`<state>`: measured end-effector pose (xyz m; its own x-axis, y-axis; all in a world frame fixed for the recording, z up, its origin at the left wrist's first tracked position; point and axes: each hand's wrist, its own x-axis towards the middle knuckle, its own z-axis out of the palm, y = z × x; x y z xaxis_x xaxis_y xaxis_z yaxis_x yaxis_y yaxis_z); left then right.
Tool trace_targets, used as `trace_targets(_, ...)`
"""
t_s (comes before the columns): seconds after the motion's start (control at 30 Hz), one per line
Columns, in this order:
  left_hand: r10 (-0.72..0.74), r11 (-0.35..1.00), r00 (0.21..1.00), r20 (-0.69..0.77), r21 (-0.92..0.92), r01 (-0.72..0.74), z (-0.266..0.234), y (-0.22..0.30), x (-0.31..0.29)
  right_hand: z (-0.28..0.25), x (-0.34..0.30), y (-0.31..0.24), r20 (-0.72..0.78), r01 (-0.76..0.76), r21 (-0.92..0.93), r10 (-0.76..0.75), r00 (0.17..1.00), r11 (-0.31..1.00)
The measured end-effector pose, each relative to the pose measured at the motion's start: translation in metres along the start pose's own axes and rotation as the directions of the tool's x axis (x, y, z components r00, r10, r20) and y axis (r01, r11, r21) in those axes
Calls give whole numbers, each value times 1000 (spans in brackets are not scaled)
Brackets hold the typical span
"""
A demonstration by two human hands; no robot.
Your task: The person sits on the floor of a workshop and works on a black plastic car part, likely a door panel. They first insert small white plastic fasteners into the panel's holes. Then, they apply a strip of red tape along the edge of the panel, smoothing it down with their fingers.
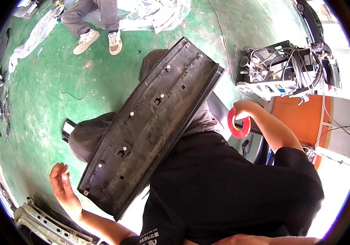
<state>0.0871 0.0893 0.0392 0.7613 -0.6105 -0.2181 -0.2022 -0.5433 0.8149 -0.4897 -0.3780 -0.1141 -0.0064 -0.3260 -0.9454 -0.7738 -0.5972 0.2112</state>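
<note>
Across my lap lies a long black plastic car trim panel (150, 126), its inner side up, dusty, with clips and a few round white-tipped fasteners along it. My left hand (65, 191) is raised just off the panel's lower left end. Its fingers are slightly bent and apart, and nothing is in them. At my right side, apart from the panel, my right hand (243, 109) grips a roll of red tape (245, 130). The roll hangs below the fingers, and part of its rim is hidden behind them.
Another person's legs and light shoes (115, 42) are ahead, beside crumpled plastic sheeting (162, 16). A wheeled machine with coiled cables (283, 67) stands at the right. A cable (223, 41) runs over the green floor (52, 94). A metal car part (46, 222) is at the lower left.
</note>
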Motion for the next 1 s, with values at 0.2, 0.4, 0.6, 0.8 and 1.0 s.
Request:
trace_targets(0.2,45,998,999,6,-37,-45,1,22,-13,-127,-97,18,-385,351,506,-157,909,788)
trace_targets(0.4,192,974,962,196,-157,-163,29,70,-8,-201,-185,-63,-718,876,456,-515,468,160)
trace_targets(0.6,409,912,882,234,-128,-389,85,118,22,-249,-183,-206,-659,995,60,-752,-15,-73)
trace_targets(0.8,532,840,843,-82,-74,-537,113,140,19,-253,-197,-292,-583,986,-31,-798,-153,-166)
trace_targets(1.0,455,822,868,-199,-280,-496,117,111,18,-247,-207,-316,-583,979,-25,-793,-177,-200)
